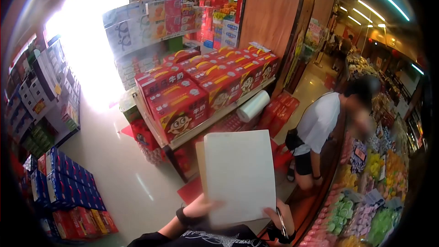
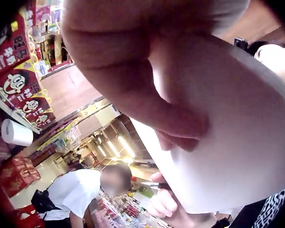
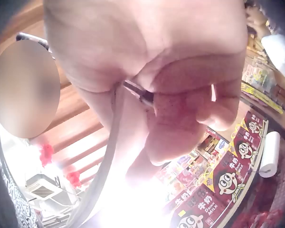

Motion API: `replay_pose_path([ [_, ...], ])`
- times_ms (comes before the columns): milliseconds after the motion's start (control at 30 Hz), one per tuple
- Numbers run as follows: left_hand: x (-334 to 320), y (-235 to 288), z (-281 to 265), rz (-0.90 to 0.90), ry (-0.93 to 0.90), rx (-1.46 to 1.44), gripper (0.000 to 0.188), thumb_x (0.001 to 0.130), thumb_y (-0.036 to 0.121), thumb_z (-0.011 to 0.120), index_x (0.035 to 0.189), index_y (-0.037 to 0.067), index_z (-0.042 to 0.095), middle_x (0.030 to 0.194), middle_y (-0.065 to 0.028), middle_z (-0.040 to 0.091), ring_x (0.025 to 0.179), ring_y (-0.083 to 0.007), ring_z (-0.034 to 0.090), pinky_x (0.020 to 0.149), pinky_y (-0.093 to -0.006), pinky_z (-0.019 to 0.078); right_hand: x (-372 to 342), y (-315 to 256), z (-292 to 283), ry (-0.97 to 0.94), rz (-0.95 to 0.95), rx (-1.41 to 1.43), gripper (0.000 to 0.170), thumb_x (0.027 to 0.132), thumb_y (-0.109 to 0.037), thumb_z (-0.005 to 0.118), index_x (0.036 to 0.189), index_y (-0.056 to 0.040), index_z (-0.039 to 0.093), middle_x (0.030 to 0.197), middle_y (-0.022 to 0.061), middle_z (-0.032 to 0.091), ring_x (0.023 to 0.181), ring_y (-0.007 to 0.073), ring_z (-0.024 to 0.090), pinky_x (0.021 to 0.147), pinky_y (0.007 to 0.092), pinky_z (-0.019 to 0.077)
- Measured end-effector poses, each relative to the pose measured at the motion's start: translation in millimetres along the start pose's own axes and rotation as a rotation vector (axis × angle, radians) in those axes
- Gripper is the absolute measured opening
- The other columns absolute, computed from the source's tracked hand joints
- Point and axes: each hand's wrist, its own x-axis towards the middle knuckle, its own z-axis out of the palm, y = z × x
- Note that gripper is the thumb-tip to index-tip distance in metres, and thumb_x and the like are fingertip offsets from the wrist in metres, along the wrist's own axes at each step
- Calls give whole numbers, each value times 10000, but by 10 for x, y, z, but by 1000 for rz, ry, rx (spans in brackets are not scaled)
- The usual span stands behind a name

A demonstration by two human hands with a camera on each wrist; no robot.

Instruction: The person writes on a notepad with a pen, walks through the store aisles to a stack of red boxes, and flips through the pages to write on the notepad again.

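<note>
A notebook [image 1: 240, 174] with a blank white page up and a tan edge along its left side is held in front of the chest. My left hand [image 1: 203, 205] grips its lower left edge, thumb over the page. In the left wrist view, the left fingers [image 2: 175, 121] lie against its white underside. At the lower right edge, my right hand [image 1: 282, 215] has its thumb on the page and also holds a pen [image 1: 280, 219]. The pen [image 3: 140, 92] shows between the curled right fingers in the right wrist view.
Ahead stands a shelf [image 1: 192, 135] stacked with red milk boxes [image 1: 183, 105], a plastic bag roll [image 1: 253, 106] at its edge. To the right, a person [image 1: 320, 123] in white bends over a counter of wrapped goods [image 1: 343, 212]. Blue cartons [image 1: 73, 183] are piled at left.
</note>
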Motion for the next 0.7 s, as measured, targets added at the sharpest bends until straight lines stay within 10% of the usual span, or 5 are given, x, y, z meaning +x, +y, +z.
replay_pose_path([
  [700, 1937, 210, -500, -11, -122, 192, 397, 864, 136, 586, 1206, -26, 465, 1128, -78, 541, 1033, -148, 494, 885, -286, 414, 1622, 428, -500, 24, 159, -53, 284, 789, -75, 633, 1045, 25, 561, 808, 131, 658, 737, 149, 618, 687, 254, 463],
])
